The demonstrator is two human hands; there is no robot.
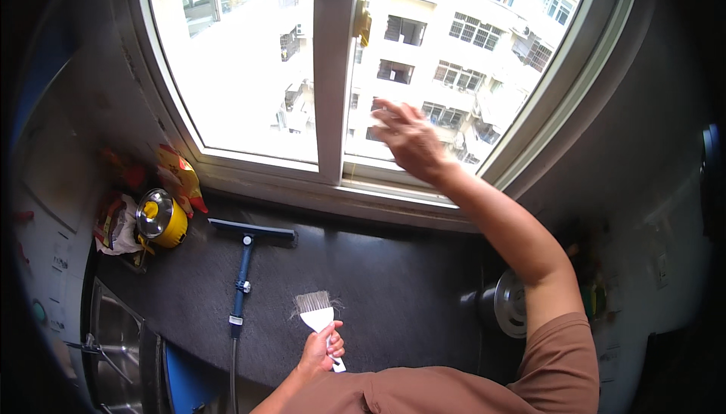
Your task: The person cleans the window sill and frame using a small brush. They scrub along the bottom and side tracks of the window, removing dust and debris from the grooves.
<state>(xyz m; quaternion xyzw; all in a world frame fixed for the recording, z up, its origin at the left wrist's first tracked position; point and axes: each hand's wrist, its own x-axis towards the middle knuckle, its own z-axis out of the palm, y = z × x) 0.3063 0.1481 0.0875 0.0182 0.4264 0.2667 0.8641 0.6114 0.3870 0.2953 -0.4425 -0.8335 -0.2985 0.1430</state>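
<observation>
My left hand [322,347] grips the handle of a white plastic brush [317,316], whose grey bristles splay out over the dark countertop [391,289]. Raised in front of the right part of the sliding window [332,74], my right hand [411,139] holds nothing, its fingers spread and blurred. Whether it touches the glass I cannot tell. On the counter to the left of the brush lies a dark blue window squeegee [252,231] with a long jointed pole [239,295] running toward me.
A yellow pot with a steel lid [154,212] stands at the back left, beside a red and yellow food packet [180,173]. A steel sink [113,351] lies at the left. At the right is a metal pot [510,303], partly behind my arm.
</observation>
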